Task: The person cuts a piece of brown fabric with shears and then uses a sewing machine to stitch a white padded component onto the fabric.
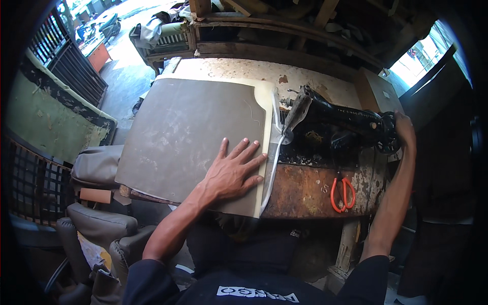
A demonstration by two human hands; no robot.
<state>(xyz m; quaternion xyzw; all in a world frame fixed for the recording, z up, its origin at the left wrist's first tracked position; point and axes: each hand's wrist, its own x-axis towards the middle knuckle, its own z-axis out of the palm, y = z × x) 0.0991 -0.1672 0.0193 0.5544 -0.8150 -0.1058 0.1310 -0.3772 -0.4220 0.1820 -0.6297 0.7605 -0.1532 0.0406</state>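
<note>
My left hand [234,170] lies flat with spread fingers on a large grey-brown upholstery panel [178,127], near its right edge. The panel looks like leather or vinyl, with a cream foam-like layer [263,96] showing along its far and right edges. White piping [274,168] runs down that right side, by the needle end of a black sewing machine [330,114]. At the machine's right end, my right hand [404,128] grips the handwheel [389,133]; its fingertips are partly hidden. Red-handled scissors [343,194] lie on the worn table in front of the machine.
The worn wooden sewing table [300,190] has a curved front edge close to my body. Grey padded cushions [101,223] stand at the lower left. Behind the table is a wooden frame [284,25] with piled materials. A green panel [51,112] leans at the left.
</note>
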